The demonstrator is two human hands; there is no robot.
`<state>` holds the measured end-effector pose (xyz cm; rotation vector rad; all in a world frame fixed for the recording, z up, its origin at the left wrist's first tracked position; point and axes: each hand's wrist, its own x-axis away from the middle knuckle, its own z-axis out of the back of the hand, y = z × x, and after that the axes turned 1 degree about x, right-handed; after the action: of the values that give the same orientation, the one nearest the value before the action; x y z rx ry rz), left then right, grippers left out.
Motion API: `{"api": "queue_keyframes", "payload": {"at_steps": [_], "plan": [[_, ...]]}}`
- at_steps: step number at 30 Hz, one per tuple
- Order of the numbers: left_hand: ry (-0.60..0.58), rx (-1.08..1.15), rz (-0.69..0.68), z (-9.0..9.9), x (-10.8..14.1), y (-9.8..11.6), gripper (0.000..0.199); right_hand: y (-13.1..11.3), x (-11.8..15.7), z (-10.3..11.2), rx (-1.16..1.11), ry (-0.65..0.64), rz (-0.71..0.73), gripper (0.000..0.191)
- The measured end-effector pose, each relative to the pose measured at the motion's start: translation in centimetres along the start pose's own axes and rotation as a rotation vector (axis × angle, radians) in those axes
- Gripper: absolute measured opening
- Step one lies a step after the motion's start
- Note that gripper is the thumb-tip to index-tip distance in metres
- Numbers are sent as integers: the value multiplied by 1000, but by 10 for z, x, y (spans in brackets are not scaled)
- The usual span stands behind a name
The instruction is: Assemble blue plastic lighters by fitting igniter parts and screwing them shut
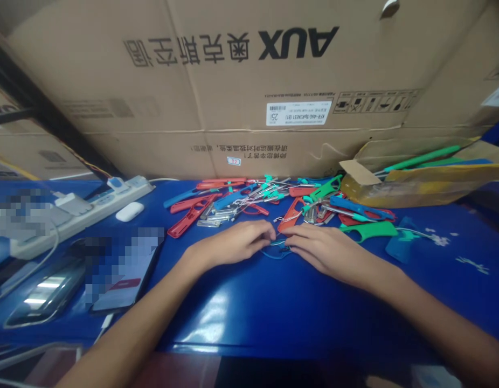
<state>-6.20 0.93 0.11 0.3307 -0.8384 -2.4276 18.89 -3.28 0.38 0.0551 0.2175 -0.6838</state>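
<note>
My left hand (237, 242) and my right hand (324, 247) face each other over the blue table. Between their fingertips is a small blue part (277, 251) with a thin wire; both hands are closed on it. Just behind them lies a pile of red, blue and green plastic handle shells, among them a red shell (193, 215) at the left and a green shell (373, 230) beside my right wrist. Clear plastic pieces (217, 216) and metal rods with white wires are mixed into the pile. Fingers hide much of the blue part.
A phone (130, 269), a white earbud case (129, 212) and a white power strip (108, 202) are at the left. An open carton (431, 186) with green and blue parts stands at the right. A large cardboard sheet (233, 97) rises behind the table (298, 318).
</note>
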Motion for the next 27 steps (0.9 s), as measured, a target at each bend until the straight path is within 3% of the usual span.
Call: {"api": "queue_keyframes", "payload": {"at_steps": [11,27], "plan": [[-8,30,52,3,-1,7,16,2,2,-1,26,4,-16,23],[0,-109,-12,4,1,11,22,3,2,2,-7,-20,-38,20]]}}
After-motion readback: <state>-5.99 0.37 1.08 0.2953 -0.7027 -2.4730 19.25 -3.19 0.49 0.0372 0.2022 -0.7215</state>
